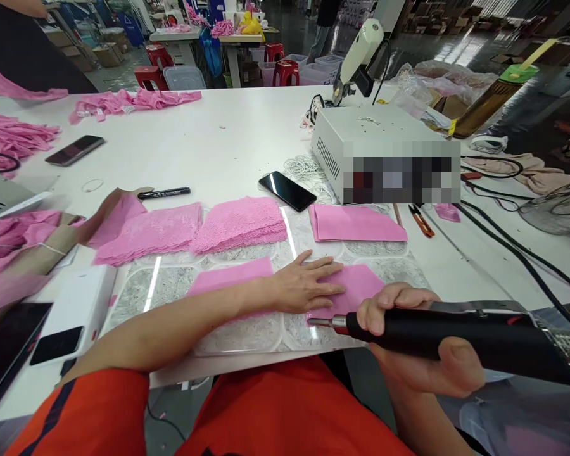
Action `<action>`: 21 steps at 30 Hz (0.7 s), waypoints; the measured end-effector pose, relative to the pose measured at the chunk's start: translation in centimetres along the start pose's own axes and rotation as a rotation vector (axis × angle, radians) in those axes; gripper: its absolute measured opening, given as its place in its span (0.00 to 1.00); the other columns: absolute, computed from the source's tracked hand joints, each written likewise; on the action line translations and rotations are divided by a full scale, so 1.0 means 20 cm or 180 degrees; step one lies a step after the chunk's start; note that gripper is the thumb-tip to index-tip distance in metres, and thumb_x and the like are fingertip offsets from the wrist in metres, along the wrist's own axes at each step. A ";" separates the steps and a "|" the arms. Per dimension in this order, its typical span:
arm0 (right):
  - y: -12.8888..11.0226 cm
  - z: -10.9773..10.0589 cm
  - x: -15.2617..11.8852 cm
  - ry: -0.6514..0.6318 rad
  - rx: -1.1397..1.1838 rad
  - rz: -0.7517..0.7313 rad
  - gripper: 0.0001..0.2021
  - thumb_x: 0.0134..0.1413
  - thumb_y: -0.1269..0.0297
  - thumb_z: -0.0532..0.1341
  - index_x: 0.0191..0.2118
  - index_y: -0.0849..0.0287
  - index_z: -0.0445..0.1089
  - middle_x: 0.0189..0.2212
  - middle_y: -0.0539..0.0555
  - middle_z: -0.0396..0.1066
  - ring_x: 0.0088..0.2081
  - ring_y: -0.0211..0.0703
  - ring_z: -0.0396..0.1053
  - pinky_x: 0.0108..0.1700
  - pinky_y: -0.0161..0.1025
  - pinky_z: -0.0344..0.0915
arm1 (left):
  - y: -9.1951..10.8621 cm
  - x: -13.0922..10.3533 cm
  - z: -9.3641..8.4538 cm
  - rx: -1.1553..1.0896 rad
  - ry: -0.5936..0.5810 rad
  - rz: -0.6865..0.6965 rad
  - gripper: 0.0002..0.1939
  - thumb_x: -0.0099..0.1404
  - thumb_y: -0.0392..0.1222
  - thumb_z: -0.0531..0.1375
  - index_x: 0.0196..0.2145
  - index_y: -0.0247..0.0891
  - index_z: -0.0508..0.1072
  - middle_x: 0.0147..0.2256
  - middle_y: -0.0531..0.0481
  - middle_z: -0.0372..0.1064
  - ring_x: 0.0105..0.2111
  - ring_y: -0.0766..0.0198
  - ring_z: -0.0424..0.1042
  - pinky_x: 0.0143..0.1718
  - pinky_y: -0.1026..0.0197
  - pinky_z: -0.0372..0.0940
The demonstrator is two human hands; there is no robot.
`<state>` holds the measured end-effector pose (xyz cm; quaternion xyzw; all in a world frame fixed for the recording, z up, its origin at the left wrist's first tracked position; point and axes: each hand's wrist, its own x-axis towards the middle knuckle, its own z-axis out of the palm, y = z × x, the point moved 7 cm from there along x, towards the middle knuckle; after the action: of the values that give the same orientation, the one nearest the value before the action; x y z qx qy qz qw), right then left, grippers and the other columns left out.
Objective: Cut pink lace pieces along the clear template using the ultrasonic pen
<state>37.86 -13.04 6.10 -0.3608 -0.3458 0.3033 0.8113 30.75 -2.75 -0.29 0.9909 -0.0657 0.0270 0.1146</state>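
Observation:
My left hand (308, 285) lies flat with fingers spread on a pink fabric piece (358, 282) at the mat's front. My right hand (418, 342) is wrapped round a black handheld tool (437, 335), whose metal tip touches or hovers by that piece's lower left edge. Under my left forearm lies another pink piece (232, 275), partly hidden. Behind my hands are two stacks of pink lace pieces, one in the middle (242, 221) and one to its left (156, 231). A folded pink stack (356, 223) sits at the back right of the marbled mat (164, 285).
A grey box (384, 130) stands behind the mat, with black cables (517, 244) to its right. Phones (287, 190), a marker (164, 193), an orange cutter (422, 221), a white box (78, 316) and pink cloth (14, 136) lie around. Red stools (285, 73) stand beyond.

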 end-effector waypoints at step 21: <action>-0.40 -0.56 -0.01 0.2122 -0.0679 -0.0900 0.13 0.33 0.56 0.55 0.23 0.58 0.71 0.21 0.49 0.62 0.17 0.35 0.61 0.17 0.36 0.57 | 0.02 -0.12 -0.10 -0.0008 0.0243 0.0147 0.21 0.73 0.48 0.49 0.58 0.39 0.66 0.65 0.38 0.52 0.65 0.45 0.49 0.62 0.34 0.47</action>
<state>48.50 -21.83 6.75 -0.4709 -0.1389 0.0165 0.8710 28.33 -2.44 1.60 0.9872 -0.0842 0.0673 0.1176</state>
